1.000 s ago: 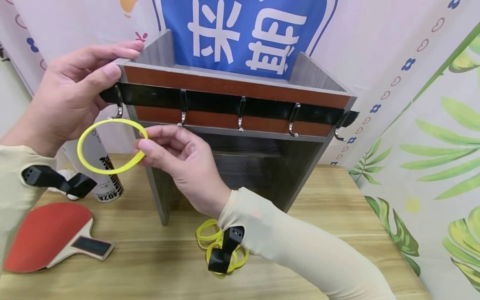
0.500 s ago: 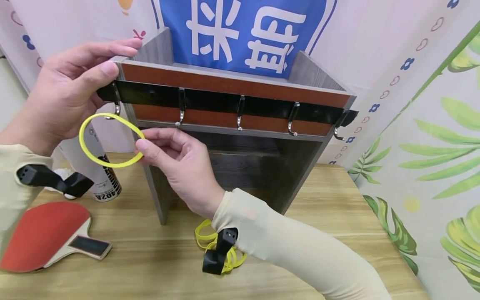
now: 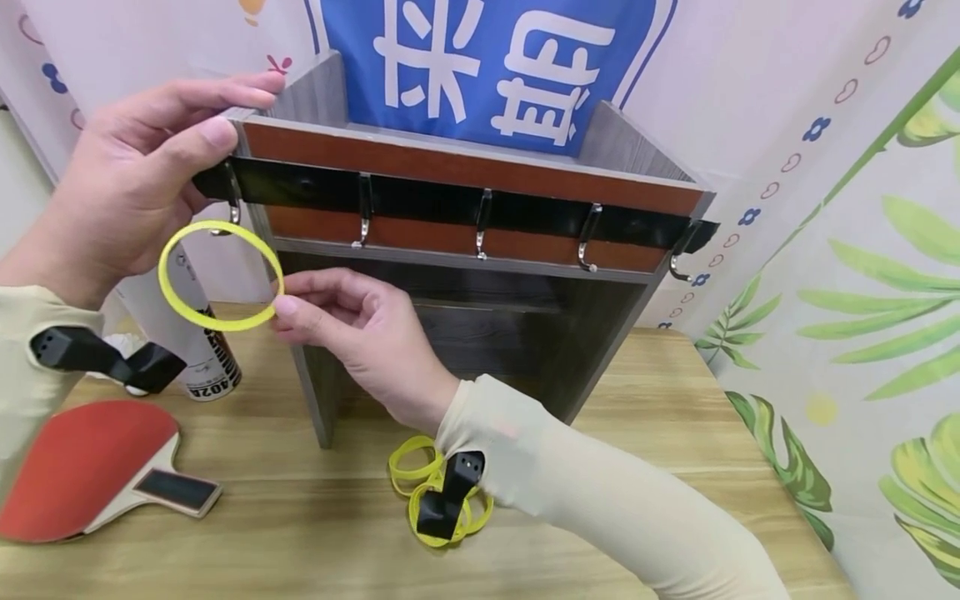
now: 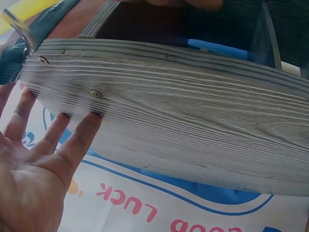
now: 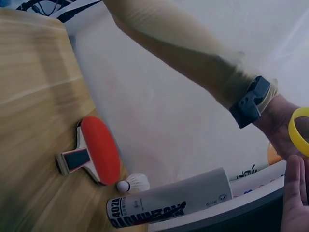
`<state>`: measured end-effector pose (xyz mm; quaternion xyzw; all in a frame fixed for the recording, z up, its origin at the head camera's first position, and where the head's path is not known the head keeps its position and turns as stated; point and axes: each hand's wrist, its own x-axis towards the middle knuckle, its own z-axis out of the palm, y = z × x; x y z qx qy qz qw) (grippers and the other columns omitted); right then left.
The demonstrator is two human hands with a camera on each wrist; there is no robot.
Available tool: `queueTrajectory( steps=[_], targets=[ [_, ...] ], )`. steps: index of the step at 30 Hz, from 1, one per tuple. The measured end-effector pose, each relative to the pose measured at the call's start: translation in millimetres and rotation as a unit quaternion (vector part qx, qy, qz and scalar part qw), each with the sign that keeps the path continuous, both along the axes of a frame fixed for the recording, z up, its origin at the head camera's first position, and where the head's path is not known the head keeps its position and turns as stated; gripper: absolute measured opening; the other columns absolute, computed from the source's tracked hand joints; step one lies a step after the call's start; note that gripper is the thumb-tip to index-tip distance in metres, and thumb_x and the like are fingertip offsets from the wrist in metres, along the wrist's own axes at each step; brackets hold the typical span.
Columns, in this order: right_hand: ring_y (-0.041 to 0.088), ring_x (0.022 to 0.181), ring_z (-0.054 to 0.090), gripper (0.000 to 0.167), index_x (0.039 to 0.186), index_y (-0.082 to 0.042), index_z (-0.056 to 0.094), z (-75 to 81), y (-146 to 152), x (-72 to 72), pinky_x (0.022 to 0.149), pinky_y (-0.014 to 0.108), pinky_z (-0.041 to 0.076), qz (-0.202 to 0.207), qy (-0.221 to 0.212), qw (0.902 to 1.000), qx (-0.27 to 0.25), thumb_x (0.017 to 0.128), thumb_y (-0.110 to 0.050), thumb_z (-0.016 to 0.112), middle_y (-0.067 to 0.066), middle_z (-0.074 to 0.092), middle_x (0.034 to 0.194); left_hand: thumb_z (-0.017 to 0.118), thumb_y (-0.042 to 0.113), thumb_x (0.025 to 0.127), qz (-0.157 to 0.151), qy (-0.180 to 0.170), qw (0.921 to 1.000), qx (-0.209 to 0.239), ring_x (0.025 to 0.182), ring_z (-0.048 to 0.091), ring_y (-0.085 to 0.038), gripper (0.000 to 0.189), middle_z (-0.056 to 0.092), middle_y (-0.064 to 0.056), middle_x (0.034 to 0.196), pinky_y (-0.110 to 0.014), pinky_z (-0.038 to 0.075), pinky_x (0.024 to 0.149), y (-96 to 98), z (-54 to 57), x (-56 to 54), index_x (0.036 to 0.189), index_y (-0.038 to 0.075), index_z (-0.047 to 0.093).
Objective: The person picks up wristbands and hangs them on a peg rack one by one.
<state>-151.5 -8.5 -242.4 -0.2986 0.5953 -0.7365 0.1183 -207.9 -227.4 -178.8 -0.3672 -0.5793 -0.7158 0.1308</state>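
Observation:
In the head view my right hand (image 3: 360, 333) pinches a thin, flexible yellow ring (image 3: 225, 323), like a silicone wristband, between thumb and fingers. The ring's top overlaps the tip of the leftmost metal hook (image 3: 235, 204). Several such hooks line a black strip (image 3: 435, 200) across the front of a grey wooden rack (image 3: 465, 162). My left hand (image 3: 142, 175) rests on the rack's upper left corner, thumb at the front edge. The left wrist view shows its straight fingers (image 4: 79, 140) touching the rack's side panel (image 4: 193, 111).
More yellow rings (image 3: 408, 477) lie piled on the wooden table (image 3: 300, 542) below my right wrist. A red table tennis paddle (image 3: 97, 458) and a badminton tube (image 3: 213, 367) are on the left. Beside the tube sits a shuttlecock (image 5: 136, 183). A printed cloth (image 3: 750, 108) hangs behind.
The right hand has lowered slightly and shifted a little left with the ring. The ring was bent half a second ago and is round again. The left hand stays at the corner.

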Motion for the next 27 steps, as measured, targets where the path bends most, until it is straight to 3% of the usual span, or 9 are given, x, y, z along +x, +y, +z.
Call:
queueTrajectory(
  steps=[3,6,10,15,17,21,23,27],
  targets=[
    [0.009,0.091,0.074,0.028,0.128,0.010,0.063,-5.5,5.6,-4.0,0.097,0.031,0.063,0.012,0.000,0.9995,0.028,0.102,0.000,0.063,0.033,0.067,0.123,0.054,-0.008,0.102,0.019,0.002,0.9998,-0.011,0.157,0.038,-0.025,0.035,0.052,-0.017,0.159,-0.023,0.060,0.099,0.1,0.0,1.3,0.135,-0.016,0.059],
    [0.007,0.090,0.074,0.028,0.128,0.008,0.065,-12.0,12.5,-7.7,0.096,0.031,0.063,0.014,-0.003,0.9986,0.052,0.102,-0.002,0.063,0.032,0.068,0.125,0.054,-0.007,0.102,0.022,0.003,0.9996,-0.020,0.157,0.040,-0.025,0.036,0.051,-0.016,0.160,-0.021,0.058,0.101,-0.3,-0.3,0.5,0.137,-0.015,0.058],
    [0.013,0.091,0.075,0.028,0.127,0.010,0.065,-21.9,24.3,-12.2,0.095,0.035,0.064,0.005,-0.018,0.9981,0.059,0.103,-0.002,0.062,0.035,0.067,0.125,0.052,-0.007,0.103,0.017,0.005,0.9995,-0.028,0.156,0.040,-0.025,0.036,0.049,-0.015,0.162,-0.020,0.056,0.104,0.0,-0.3,-0.1,0.138,-0.014,0.057],
    [0.006,0.088,0.073,0.028,0.127,0.012,0.064,-35.4,44.4,-19.3,0.095,0.035,0.064,-0.002,-0.026,0.9950,0.096,0.104,-0.003,0.060,0.037,0.067,0.124,0.051,-0.005,0.104,0.040,0.006,0.9987,-0.031,0.156,0.040,-0.026,0.037,0.049,-0.016,0.162,-0.016,0.054,0.104,4.9,0.6,5.0,0.139,-0.016,0.055],
    [0.012,0.090,0.074,0.027,0.126,0.011,0.065,-41.9,53.6,-22.1,0.094,0.034,0.065,-0.002,-0.030,0.9919,0.124,0.104,-0.005,0.061,0.035,0.069,0.122,0.051,-0.005,0.104,0.051,0.004,0.9983,-0.028,0.156,0.040,-0.027,0.038,0.049,-0.017,0.161,-0.015,0.054,0.104,7.2,0.6,6.1,0.140,-0.017,0.053],
    [0.019,0.092,0.075,0.025,0.123,0.005,0.069,-58.1,71.4,-24.5,0.094,0.038,0.065,0.000,-0.047,0.9819,0.183,0.103,-0.009,0.065,0.025,0.073,0.113,0.050,-0.006,0.104,0.044,0.001,0.9986,-0.028,0.158,0.038,-0.025,0.036,0.051,-0.014,0.161,-0.014,0.054,0.103,5.4,-0.7,2.3,0.139,-0.014,0.056],
    [0.013,0.087,0.074,0.024,0.121,0.004,0.070,-66.7,79.4,-24.4,0.093,0.039,0.065,0.006,-0.047,0.9748,0.218,0.102,-0.011,0.066,0.022,0.074,0.109,0.050,-0.006,0.104,0.038,-0.001,0.9989,-0.030,0.158,0.037,-0.024,0.036,0.051,-0.011,0.161,-0.014,0.053,0.103,2.0,-2.6,-0.9,0.139,-0.010,0.059],
    [0.015,0.080,0.072,0.020,0.115,-0.001,0.074,-82.3,94.3,-22.6,0.080,0.029,0.064,0.030,0.012,0.9513,0.307,0.101,-0.014,0.068,0.018,0.076,0.099,0.051,-0.007,0.104,0.043,-0.001,0.9985,-0.033,0.159,0.036,-0.022,0.037,0.052,-0.008,0.161,-0.013,0.053,0.103,-2.9,-6.4,-3.8,0.139,-0.004,0.063]
  ],
)
